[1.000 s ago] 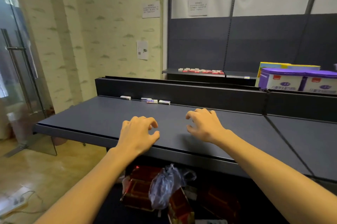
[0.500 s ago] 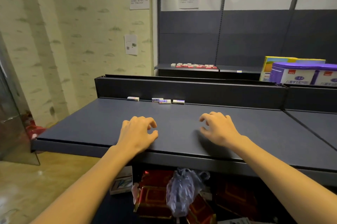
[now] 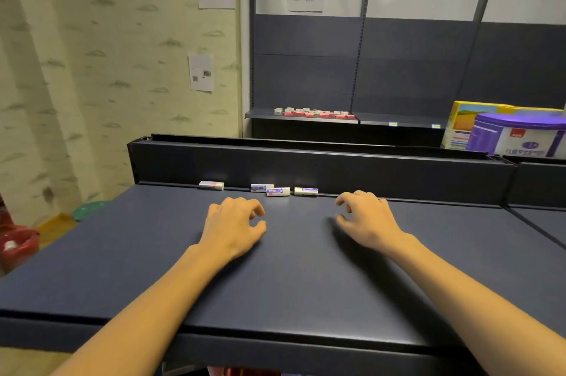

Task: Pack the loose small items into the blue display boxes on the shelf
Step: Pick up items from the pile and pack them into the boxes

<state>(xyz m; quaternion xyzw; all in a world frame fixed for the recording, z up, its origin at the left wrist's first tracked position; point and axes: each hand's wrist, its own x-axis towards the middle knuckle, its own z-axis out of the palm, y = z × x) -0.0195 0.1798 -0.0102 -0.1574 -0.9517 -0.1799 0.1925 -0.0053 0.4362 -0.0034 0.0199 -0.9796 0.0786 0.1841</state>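
Several small white erasers lie along the back edge of the dark blue shelf (image 3: 153, 253): one with a red label (image 3: 211, 185) at the left, then three with blue labels (image 3: 262, 187), (image 3: 278, 191), (image 3: 306, 191). My left hand (image 3: 234, 224) hovers over the shelf just in front of them, fingers loosely curled and holding nothing. My right hand (image 3: 366, 219) hovers to the right of the erasers, fingers loosely curled too, also with nothing in it. No blue display box is in view.
A raised dark back panel (image 3: 306, 167) runs behind the erasers. On a far wall shelf lies a pile of red and white small items (image 3: 312, 113). A yellow box (image 3: 462, 123) and a purple and white package (image 3: 517, 138) stand at the right. A red bin (image 3: 18, 245) sits on the floor left.
The view has moved closer over the shelf and both hands have reached forward toward the erasers at the back edge. The erasers have not moved.
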